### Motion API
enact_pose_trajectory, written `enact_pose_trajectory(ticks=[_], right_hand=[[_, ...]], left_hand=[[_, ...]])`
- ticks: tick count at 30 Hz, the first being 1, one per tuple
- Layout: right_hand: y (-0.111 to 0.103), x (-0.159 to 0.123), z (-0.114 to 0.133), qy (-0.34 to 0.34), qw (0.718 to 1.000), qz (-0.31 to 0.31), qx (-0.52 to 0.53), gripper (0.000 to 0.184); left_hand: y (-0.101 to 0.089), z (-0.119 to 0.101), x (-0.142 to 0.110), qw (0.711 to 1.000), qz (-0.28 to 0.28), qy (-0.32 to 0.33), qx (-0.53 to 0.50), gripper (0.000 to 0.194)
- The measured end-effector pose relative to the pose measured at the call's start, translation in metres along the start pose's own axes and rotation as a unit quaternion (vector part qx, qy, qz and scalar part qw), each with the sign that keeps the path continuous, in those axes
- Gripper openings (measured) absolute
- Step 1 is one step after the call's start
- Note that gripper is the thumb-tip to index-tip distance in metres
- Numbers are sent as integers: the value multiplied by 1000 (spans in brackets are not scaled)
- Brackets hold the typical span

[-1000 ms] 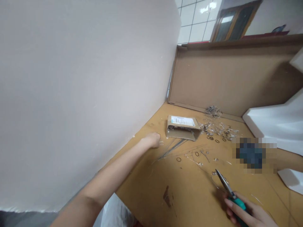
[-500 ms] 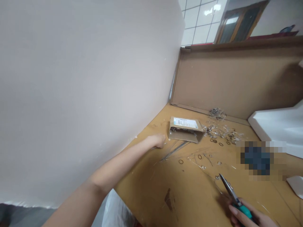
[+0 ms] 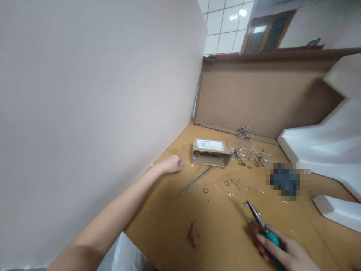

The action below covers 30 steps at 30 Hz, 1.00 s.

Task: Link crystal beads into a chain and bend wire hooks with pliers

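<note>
My left hand [image 3: 171, 165] reaches far out over the brown table [image 3: 225, 233], its fingers closed in a pinch on something too small to make out. It rests just left of a small open cardboard box [image 3: 210, 152] with a white label. Thin metal wires [image 3: 197, 177] lie just right of the hand. My right hand [image 3: 284, 254] at the bottom right grips needle-nose pliers [image 3: 261, 222] with green handles, jaws pointing up and left. Small dark rings [image 3: 205, 190] lie scattered between the two hands.
A large white board [image 3: 98, 105] stands along the left edge. A cardboard wall [image 3: 262, 98] closes the back. White foam blocks [image 3: 324, 143] sit at the right. A heap of small metal parts [image 3: 248, 150] lies right of the box. A dark stain [image 3: 191, 233] marks the table near me.
My left hand has drawn back slightly from the box and its fingers have closed into a pinch. The right hand keeps hold of the pliers. The view has shifted a little.
</note>
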State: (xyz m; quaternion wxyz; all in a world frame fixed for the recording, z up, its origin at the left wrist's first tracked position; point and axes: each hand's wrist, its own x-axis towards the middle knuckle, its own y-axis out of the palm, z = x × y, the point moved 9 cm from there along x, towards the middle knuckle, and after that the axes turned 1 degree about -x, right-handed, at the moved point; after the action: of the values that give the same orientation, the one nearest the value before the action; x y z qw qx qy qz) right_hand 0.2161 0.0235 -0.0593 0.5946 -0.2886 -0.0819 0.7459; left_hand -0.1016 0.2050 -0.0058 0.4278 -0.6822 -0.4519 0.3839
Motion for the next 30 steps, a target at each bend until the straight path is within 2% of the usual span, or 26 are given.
enact_pose_trajectory(ticks=[7, 11, 18, 22, 27, 30], right_hand=[[1, -1, 0, 0, 1000, -25, 0, 41], [1, 0, -1, 7, 1000, -12, -3, 40], [-2, -5, 8, -2, 1000, -14, 0, 35], [-2, -6, 10, 1, 1000, -13, -13, 36], [1, -4, 9, -3, 1000, -2, -24, 38], [-5, -6, 17, -21, 996, -53, -75, 35]], left_hand=[[10, -2, 2, 999, -2, 8, 38, 16], [14, -6, 4, 998, 14, 4, 57, 18], [18, -21, 4, 997, 30, 6, 73, 17], [15, -29, 0, 997, 35, 7, 76, 13], [6, -50, -11, 996, 12, 44, 75, 18], [14, -72, -17, 994, 25, 79, 76, 19]])
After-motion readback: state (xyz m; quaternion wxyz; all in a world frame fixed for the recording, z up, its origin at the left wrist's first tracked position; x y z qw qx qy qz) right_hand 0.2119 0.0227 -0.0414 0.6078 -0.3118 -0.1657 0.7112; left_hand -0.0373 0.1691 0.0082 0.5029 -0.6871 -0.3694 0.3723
